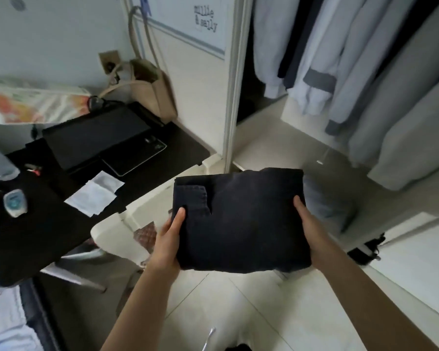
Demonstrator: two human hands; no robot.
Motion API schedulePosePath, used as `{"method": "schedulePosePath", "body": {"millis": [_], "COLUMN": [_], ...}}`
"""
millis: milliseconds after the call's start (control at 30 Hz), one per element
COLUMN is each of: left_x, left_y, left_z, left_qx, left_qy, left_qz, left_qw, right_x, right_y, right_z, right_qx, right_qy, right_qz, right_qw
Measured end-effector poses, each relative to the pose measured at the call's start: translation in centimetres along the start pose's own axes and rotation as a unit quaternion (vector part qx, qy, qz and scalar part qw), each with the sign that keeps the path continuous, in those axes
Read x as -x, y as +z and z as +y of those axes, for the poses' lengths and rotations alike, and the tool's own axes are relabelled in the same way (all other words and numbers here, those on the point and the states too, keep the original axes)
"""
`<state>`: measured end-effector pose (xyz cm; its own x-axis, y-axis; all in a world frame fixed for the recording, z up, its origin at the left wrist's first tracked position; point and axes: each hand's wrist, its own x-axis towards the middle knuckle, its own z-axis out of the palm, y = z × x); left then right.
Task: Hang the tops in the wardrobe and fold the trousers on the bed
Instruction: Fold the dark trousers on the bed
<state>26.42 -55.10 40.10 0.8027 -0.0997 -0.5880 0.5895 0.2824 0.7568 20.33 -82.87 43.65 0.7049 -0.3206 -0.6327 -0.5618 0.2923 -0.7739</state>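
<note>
Gripping folded black trousers [241, 221], soft squarish slab: left hand [169, 241], right hand [308, 224], fingers clamped on edges.

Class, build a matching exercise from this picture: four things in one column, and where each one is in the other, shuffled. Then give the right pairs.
Things
1. folded black trousers
2. laptop
3. pale shirts
4. beige bag

Places
A. hanging in the wardrobe
B. held between both hands
C. against the wall behind the desk
D. lying on the dark desk

Pairs: 1-B, 2-D, 3-A, 4-C
</note>
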Motion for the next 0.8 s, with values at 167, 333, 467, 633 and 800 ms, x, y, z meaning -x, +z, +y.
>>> {"method": "schedulePosePath", "body": {"millis": [167, 333, 467, 633, 800], "left_x": [-4.6, -9.6, -14.9, -20.0, -24.4], "left_y": [8.3, 13.4, 15.8, 17.5, 21.6], "left_z": [-0.6, -0.5, -1.4, -3.0, -3.6], "left_qx": [-0.036, -0.084, -0.114, -0.169, -0.256], "left_qy": [-0.042, -0.067, -0.095, -0.129, -0.127], "left_qz": [-0.038, -0.075, -0.107, -0.170, -0.204], "left_qw": [0.998, 0.991, 0.983, 0.962, 0.936], "right_x": [-3.5, -6.3, -8.6, -9.9, -12.5], "right_y": [-6.6, -10.1, -11.3, -11.6, -13.3], "right_z": [-2.7, -2.9, -1.5, 0.7, 1.0], "right_qx": [-0.021, -0.057, -0.070, -0.111, -0.123], "right_qy": [0.002, 0.006, 0.032, 0.053, 0.049], "right_qz": [0.054, 0.116, 0.191, 0.248, 0.297], "right_qw": [0.998, 0.992, 0.979, 0.961, 0.946]}}
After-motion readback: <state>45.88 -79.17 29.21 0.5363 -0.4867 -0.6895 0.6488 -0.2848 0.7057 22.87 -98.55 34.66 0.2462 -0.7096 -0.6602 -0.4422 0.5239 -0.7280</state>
